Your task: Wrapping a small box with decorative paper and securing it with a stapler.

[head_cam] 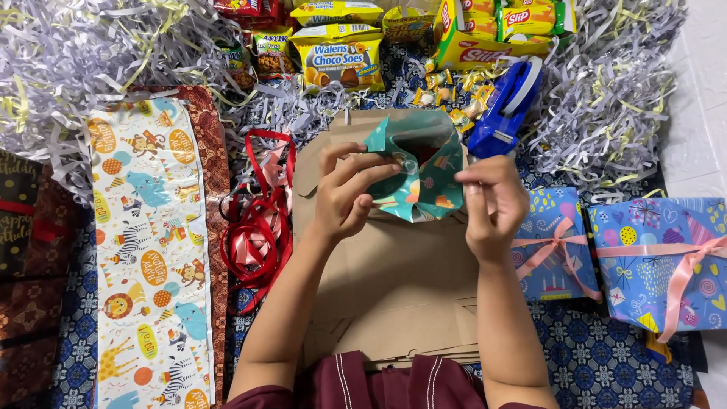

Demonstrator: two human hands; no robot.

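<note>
Both hands raised, fingers pinching: left hand (344,193); right hand (492,204); forearms converging.

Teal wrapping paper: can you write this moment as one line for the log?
left hand: pinching teal wrapping paper | right hand: holding its other side | under: brown cardboard | near: blue tape dispenser, red ribbon

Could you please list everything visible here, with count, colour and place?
teal wrapped parcel: one, teal patterned, centre, held by both hands
brown paper bags: several, brown, under the hands
tape dispenser: one, blue, upper right
wrapped gifts: two, blue with pink ribbons, right
ribbons: a tangle, red and pink, left of centre
animal wrapping paper: one sheet, white, left
snack packets: several, mostly yellow, top
shredded paper: heaps, pale grey, top
left hand: on parcel
right hand: pinching parcel edge
</note>
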